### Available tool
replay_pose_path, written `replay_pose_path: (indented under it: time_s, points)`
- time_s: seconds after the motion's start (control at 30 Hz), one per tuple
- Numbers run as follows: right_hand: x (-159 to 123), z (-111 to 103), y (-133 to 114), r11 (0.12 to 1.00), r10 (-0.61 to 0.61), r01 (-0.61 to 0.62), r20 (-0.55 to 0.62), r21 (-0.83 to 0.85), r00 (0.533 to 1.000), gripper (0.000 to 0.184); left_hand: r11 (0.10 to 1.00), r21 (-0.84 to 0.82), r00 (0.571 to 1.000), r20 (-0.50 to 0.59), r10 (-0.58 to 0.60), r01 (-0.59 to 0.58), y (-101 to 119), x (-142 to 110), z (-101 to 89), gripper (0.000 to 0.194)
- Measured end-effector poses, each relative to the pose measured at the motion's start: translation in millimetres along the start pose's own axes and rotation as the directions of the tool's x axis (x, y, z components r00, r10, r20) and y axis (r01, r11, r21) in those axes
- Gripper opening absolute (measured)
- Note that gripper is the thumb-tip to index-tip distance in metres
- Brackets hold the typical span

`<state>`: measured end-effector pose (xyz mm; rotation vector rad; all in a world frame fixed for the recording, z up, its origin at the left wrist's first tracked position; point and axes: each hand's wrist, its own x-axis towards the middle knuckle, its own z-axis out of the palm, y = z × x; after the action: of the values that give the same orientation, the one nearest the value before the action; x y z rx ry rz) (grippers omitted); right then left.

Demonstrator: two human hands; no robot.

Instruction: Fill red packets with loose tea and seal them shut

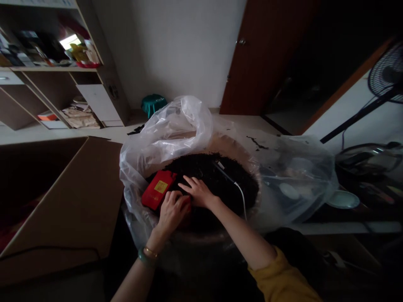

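A round tub lined with a clear plastic bag (135, 167) holds a heap of dark, dry, leaf-like bits (201, 163). On the heap's left side lies a red packet (153, 199) with a yellow label. My left hand (173, 209) is closed over a second red packet (188, 207), largely hidden beneath the fingers. Beside it, my right hand (201, 193) reaches over the heap with fingers spread; whether it touches the packet's edge is unclear. A dark, slim device (225, 172) with a white cable (242, 195) rests on the heap to the right.
An open cardboard box (91, 193) stands at the left. Loose plastic sheeting (292, 176) spreads to the right, near a lidded pan (368, 157) and a pale dish (343, 199). Behind are shelves (59, 69), a teal bag (153, 104), a brown door (258, 54) and a fan (387, 73).
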<state>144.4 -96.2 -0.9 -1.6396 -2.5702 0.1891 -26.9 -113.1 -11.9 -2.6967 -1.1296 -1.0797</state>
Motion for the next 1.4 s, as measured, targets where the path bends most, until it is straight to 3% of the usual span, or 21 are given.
replay_pose_path:
  time_s: [0.1, 0.2, 0.33, 0.43, 0.57, 0.67, 0.77, 0.9, 1.1, 1.27, 1.4]
  points:
    - [9.8, -3.7, -5.2, 1.0, -0.001, 0.002, 0.053, -0.022, 0.999, 0.038, 0.998, 0.005, 0.998, 0.009, 0.065, -0.065, -2.5, 3.9, -5.7, 0.014]
    - [6.7, -6.6, -4.5, 0.999, 0.053, -0.052, 0.058, -0.013, 0.997, 0.025, 0.997, -0.032, 0.996, 0.063, 0.066, -0.064, -6.6, 7.1, -11.9, 0.014]
    - [-6.3, -10.2, 5.8, 0.992, 0.108, -0.108, 0.009, 0.069, 0.994, 0.023, 0.996, -0.088, 0.993, 0.121, -0.009, 0.02, -6.9, 9.3, -21.8, 0.013]
    - [-13.8, -17.6, 15.7, 0.971, 0.187, -0.174, -0.065, 0.165, 0.98, 0.022, 0.998, -0.059, 0.99, 0.142, -0.008, 0.016, -1.3, 12.3, -30.0, 0.014]
    - [-21.5, -34.5, 25.5, 0.906, 0.327, -0.26, -0.162, 0.334, 0.931, 0.022, 0.996, -0.094, 0.968, 0.248, 0.03, -0.007, 6.7, 18.4, -35.5, 0.013]
    - [-27.3, -47.5, 25.8, 0.828, 0.404, -0.275, -0.179, 0.489, 0.897, 0.022, 0.986, -0.151, 0.933, 0.359, -0.018, 0.077, 8.3, 20.9, -35.0, 0.009]
    - [-29.6, -55.7, 16.9, 0.72, 0.355, -0.177, -0.137, 0.671, 0.925, 0.02, 0.963, -0.231, 0.898, 0.439, -0.026, 0.14, 6.7, 21.7, -34.7, 0.008]
    - [-24.4, -59.1, -2.7, 0.603, 0.214, -0.136, 0.005, 0.786, 0.977, 0.019, 0.94, -0.326, 0.886, 0.46, 0.064, 0.101, 5.2, 23.0, -35.3, 0.008]
    - [-17.5, -69.8, -12.9, 0.662, 0.131, -0.189, 0.137, 0.725, 0.982, 0.026, 0.958, -0.271, 0.904, 0.426, 0.034, 0.092, 5.6, 24.4, -32.8, 0.008]
    - [-23.4, -85.9, -16.1, 0.801, 0.123, -0.192, 0.158, 0.567, 0.98, 0.042, 0.968, -0.246, 0.921, 0.386, 0.043, 0.058, 7.4, 22.6, -29.2, 0.01]
    - [-28.3, -90.3, -20.5, 0.891, 0.123, -0.186, 0.173, 0.414, 0.977, 0.032, 0.968, -0.246, 0.917, 0.396, 0.056, 0.046, 11.5, 21.8, -30.1, 0.013]
